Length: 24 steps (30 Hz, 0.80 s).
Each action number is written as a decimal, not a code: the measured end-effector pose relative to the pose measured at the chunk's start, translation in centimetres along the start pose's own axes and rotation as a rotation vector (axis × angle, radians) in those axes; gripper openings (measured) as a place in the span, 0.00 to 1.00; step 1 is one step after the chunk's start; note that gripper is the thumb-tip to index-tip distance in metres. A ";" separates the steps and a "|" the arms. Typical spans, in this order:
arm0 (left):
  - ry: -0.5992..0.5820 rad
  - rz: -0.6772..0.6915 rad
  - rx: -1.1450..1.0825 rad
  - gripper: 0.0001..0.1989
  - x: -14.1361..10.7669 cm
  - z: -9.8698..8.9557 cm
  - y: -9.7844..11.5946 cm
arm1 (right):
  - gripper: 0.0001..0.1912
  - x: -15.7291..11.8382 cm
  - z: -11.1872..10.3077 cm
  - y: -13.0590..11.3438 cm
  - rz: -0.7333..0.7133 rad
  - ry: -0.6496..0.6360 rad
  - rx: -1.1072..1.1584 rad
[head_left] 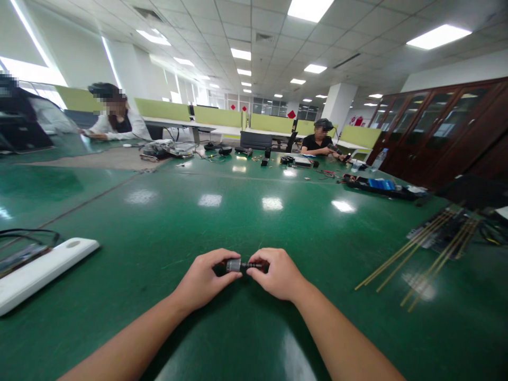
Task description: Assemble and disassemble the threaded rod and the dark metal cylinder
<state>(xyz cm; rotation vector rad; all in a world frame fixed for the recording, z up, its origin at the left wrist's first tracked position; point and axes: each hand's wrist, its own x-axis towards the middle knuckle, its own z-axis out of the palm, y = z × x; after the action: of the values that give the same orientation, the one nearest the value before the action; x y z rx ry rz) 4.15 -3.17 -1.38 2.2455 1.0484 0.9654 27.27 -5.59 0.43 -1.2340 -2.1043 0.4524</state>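
In the head view, my left hand (204,276) pinches a small grey metal cylinder (234,265) between thumb and fingers. It looks like a little motor, though its exact kind is unclear. A thin, dark, ridged shaft (246,265) runs from its right end towards my right hand (278,272), whose thumb and forefinger close on the far end. Both hands face each other low over the green tabletop (166,227), and the part lies level between them. Fingertips hide some of the shaft and the cylinder's left end.
A white bar (47,272) with black cables lies at the left. Several thin yellowish rods (408,251) rest at the right. Electronic parts (159,150), a blue pack (381,184) and a plastic bottle (380,159) stand farther back. People sit across the table.
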 end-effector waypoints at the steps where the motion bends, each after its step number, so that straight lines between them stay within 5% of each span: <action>1: -0.002 0.000 -0.001 0.15 0.0 0.0 0.0 | 0.05 0.0 0.0 0.0 0.000 0.001 -0.002; 24: 0.010 -0.011 0.022 0.14 0.1 0.1 0.0 | 0.05 -0.1 -0.2 0.3 0.014 0.002 -0.004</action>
<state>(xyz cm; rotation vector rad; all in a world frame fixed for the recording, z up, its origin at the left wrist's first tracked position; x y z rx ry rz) 4.27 -3.12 -1.36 2.2526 1.0790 0.9664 27.65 -5.53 0.38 -1.2511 -2.0976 0.4534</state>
